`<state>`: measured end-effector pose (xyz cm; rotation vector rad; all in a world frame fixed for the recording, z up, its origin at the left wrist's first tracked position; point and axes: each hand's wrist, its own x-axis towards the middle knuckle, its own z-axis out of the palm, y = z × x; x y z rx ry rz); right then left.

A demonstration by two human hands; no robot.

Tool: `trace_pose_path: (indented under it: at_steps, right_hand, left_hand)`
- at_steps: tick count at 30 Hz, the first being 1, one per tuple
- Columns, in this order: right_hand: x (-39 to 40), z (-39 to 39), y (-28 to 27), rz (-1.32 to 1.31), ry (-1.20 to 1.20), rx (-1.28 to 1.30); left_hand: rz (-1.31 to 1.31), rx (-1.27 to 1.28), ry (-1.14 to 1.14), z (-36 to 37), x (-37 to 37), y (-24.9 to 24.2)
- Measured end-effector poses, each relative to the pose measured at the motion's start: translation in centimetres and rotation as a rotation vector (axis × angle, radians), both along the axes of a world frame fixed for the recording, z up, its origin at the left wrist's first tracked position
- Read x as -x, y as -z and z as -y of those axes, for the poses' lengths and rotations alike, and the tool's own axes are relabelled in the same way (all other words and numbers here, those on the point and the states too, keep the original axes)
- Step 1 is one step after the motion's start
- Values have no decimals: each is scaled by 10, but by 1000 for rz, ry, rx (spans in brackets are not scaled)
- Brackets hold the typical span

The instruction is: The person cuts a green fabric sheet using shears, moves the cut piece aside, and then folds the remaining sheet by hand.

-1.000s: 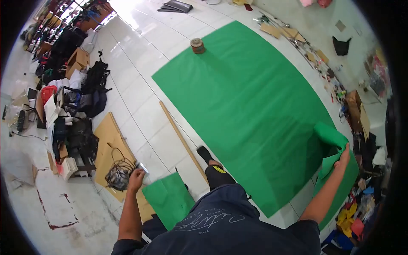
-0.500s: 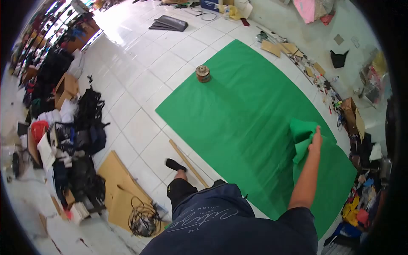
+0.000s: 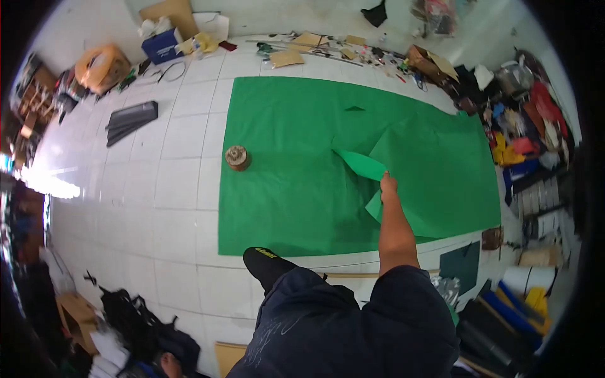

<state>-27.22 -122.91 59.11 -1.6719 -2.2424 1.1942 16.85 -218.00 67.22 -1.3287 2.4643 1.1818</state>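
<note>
1. At the far left, an open cardboard box (image 3: pixel 77 318) sits low on the white tiled floor (image 3: pixel 179 195), with black bags (image 3: pixel 142 321) just beside it.
2. Farther back on that side are an orange bag (image 3: pixel 102 68), a flat black stack (image 3: pixel 132 120) and a blue box (image 3: pixel 162 46).
3. What appears to be the person's left hand (image 3: pixel 169 365) shows at the bottom edge, over the black bags; how far its grip is open, or whether it has hold of anything, cannot be told.
4. The green sheet (image 3: pixel 287 214) spreads across the floor from the middle to the right, a round brown object (image 3: pixel 237 159) standing on it near its left edge.
5. The person's right hand (image 3: pixel 389 186) reaches over the sheet, its grip closed on a raised fold; creased material lies around it.
6. A wooden strip (image 3: pixel 353 275) runs along the sheet's near side.
7. At the far right, mixed scraps (image 3: pixel 523 146) are heaped near the sheet's edge.
</note>
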Motion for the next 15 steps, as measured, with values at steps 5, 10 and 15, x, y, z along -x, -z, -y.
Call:
trace_pose_path:
  at_steps: [5,10,15]
  right_hand:
    - [8,70,12,-72,145,-75]
    - [66,135,69,-61,281,-192]
    - [172,210,29,-118,401,-217]
  left_hand:
    - [-110,322,526,105,299,-40]
    - [-109,234,740,122,547,0]
    - [155,132,898,134,710,61]
